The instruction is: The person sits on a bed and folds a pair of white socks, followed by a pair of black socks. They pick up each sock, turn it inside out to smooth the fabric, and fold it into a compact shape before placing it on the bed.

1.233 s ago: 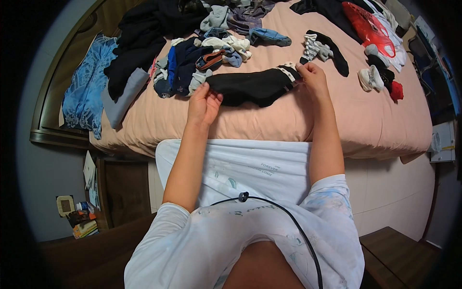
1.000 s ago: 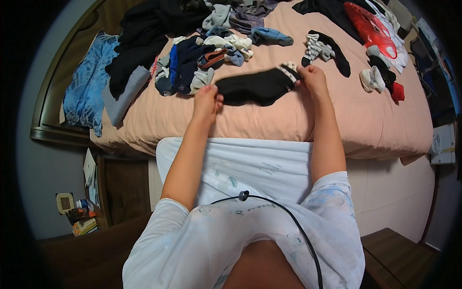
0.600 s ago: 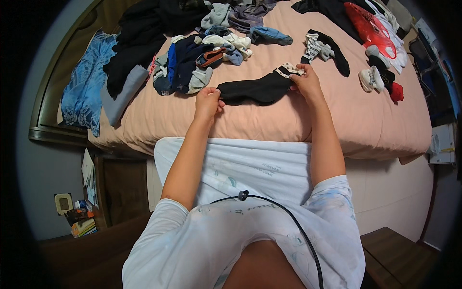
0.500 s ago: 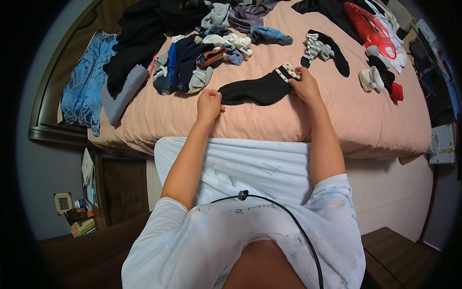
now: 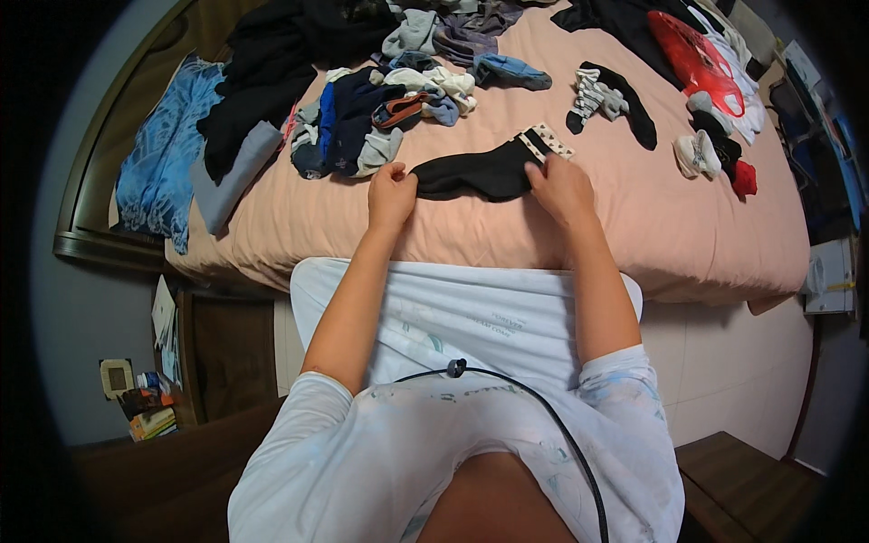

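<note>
A black sock [image 5: 484, 172] with a white dotted cuff lies stretched flat on the pink bedsheet [image 5: 634, 226]. My left hand [image 5: 391, 192] pinches its toe end at the left. My right hand [image 5: 561, 185] grips the cuff end at the right. Both hands rest on the bed near its front edge.
A heap of dark and blue clothes and socks [image 5: 362, 118] lies behind my left hand. A striped sock with a black one [image 5: 606, 100] and small white and red socks [image 5: 715, 154] lie to the right. A red garment [image 5: 692, 54] sits far right, a blue cloth [image 5: 167, 158] far left.
The black sock has been pulled out from a bunched shape into a flat, narrower one. Both hands drew slightly toward me while holding its ends.
</note>
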